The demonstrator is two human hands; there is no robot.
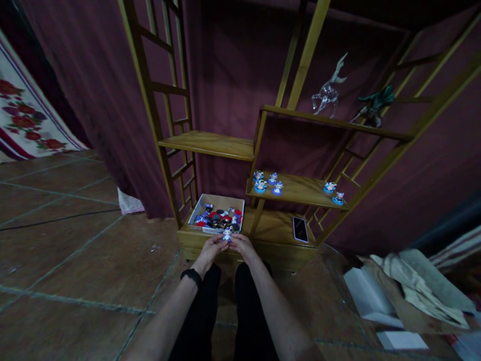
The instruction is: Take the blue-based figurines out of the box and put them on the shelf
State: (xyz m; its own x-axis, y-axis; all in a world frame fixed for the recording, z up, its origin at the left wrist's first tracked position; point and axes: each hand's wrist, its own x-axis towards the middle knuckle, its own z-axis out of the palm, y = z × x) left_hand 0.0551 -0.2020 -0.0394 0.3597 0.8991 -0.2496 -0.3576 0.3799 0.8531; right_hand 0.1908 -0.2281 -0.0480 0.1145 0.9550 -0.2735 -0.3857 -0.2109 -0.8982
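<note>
Left hand and right hand close together, fingertips on either side of one small purple-and-white figurine, held between them. Black wristband on the left wrist. Held piece sits at the near edge of an open white box with a jumble of small coloured pieces. Box is on the wooden base; phone lies on it too, well right. Middle shelf: four figurines grouped left, two figurines right. Upper shelf: clear deer-shaped ornament, dark green ornament.
</note>
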